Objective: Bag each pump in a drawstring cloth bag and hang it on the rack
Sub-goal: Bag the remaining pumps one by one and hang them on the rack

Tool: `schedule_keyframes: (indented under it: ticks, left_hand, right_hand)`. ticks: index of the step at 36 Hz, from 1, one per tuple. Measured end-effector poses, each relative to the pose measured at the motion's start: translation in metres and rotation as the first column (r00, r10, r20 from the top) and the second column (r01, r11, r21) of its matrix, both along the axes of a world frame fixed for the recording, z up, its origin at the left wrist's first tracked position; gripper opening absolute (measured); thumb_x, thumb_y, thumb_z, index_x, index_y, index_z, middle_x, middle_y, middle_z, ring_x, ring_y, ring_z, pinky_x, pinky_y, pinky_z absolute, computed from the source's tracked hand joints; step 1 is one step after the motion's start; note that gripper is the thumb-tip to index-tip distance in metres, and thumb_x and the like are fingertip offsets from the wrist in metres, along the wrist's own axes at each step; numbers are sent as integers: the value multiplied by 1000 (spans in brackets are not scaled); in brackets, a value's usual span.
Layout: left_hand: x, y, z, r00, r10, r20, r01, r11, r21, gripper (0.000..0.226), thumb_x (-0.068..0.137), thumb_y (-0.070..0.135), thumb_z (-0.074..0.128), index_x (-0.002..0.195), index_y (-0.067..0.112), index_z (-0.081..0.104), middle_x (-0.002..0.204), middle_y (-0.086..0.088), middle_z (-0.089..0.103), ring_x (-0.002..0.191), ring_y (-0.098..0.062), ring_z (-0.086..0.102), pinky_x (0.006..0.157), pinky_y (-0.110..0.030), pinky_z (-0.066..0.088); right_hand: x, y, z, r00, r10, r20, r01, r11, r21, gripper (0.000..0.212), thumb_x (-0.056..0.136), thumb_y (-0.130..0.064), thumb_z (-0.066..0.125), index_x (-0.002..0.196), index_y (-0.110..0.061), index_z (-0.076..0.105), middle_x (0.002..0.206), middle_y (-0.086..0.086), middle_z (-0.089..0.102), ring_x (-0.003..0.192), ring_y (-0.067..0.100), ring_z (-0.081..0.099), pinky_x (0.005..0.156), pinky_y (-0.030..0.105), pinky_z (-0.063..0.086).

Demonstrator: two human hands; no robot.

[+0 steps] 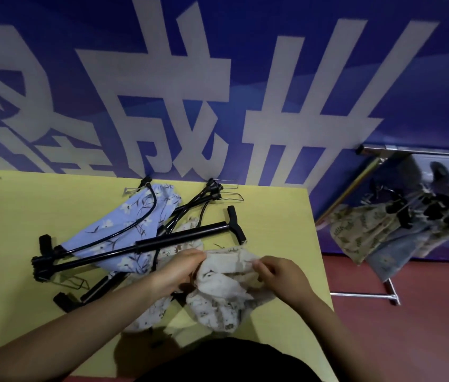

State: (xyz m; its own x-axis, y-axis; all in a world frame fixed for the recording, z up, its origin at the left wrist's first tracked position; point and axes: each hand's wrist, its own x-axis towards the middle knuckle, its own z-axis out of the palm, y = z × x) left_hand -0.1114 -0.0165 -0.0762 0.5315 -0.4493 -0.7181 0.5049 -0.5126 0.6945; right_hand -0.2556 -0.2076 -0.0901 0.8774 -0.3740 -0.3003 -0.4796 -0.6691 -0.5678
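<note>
A yellow-green smooth table (5,216) is seen with bare surface along its left side and near its left front corner, and its right edge runs diagonally beside a reddish floor (410,326). Near the back edge a light blue floral cloth bag (124,224) lies flat, crossed by a thin black hose (146,213). Across it a long black tubular pump with a T-shaped handle (179,238) is laid, its foot toward the left and its handle toward the right edge. Thin wire hangers with black clips (218,190) are bunched at the back edge. Toward the front edge a crumpled beige patterned cloth bag (223,296) is held: its gathered rim is pinched by the left hand (179,267) and by the right hand (278,274), fingers curled into the fabric. A second black pump (99,288) is largely covered by the left forearm and cloth. Beyond the right edge, a metal rack (363,172) is seen carrying hanging printed cloth bags (361,232); these are blurred and the rack is cut off by the frame.
</note>
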Motion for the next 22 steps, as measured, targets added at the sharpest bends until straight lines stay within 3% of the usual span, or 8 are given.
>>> schedule_keyframes:
  ticks: [3,7,10,13,15,18,20,22]
  left_hand:
    - [24,17,-14,981,-55,185,35,993,109,20,99,26,48,110,15,61,106,-7,63,99,-21,60,80,-30,48]
    - [70,50,-27,913,-41,405,-56,973,224,24,102,23,42,110,10,61,86,-3,56,78,-20,55,67,-29,43]
    - [106,84,-37,820,-68,568,-159,927,341,27,100,19,45,114,3,63,96,-10,62,86,-28,59,73,-34,43]
    - [133,127,-47,692,-97,715,-319,848,424,23,93,12,55,110,1,66,90,-21,63,80,-37,58,70,-39,44]
    - [145,156,-54,702,-81,708,-414,763,497,29,90,19,58,114,4,62,113,-25,57,102,-41,54,85,-46,45]
    - [156,186,-59,806,-32,591,-428,658,619,49,90,32,57,133,11,45,144,-21,34,131,-41,34,106,-53,32]
    - [161,197,-58,833,19,552,-447,611,653,57,89,32,56,138,14,35,148,-20,24,138,-42,22,112,-58,18]
    - [169,211,-64,834,70,548,-486,563,668,56,87,31,56,135,14,34,146,-21,23,138,-41,18,111,-62,13]
  right_hand:
    - [21,1,-7,998,-69,-12,69,989,131,41,98,-40,47,79,-10,68,75,4,69,72,19,63,69,38,49]
    - [60,5,-16,989,-142,-33,146,967,207,37,98,-37,48,86,-6,66,74,4,64,71,25,61,66,37,49]
    - [94,5,-28,973,-221,-61,228,957,180,26,96,-29,50,102,-10,67,93,8,68,87,28,62,76,35,47]
    - [127,1,-44,935,-326,-141,340,937,86,47,93,-36,53,129,-5,56,122,22,61,113,38,56,95,39,45]
    - [146,-5,-60,896,-364,-255,382,924,21,57,92,-42,53,134,-4,49,128,24,57,119,42,52,100,40,41]
    - [171,-29,-108,839,-403,-365,461,883,86,67,78,-55,51,120,-3,56,109,22,66,101,40,63,94,46,50]
    - [184,-48,-145,838,-395,-376,466,877,118,64,76,-55,51,111,-2,58,100,21,68,92,39,66,89,48,54]
    - [187,-32,-122,845,-376,-380,453,881,135,57,82,-50,52,108,0,58,97,22,68,87,39,67,83,46,56]
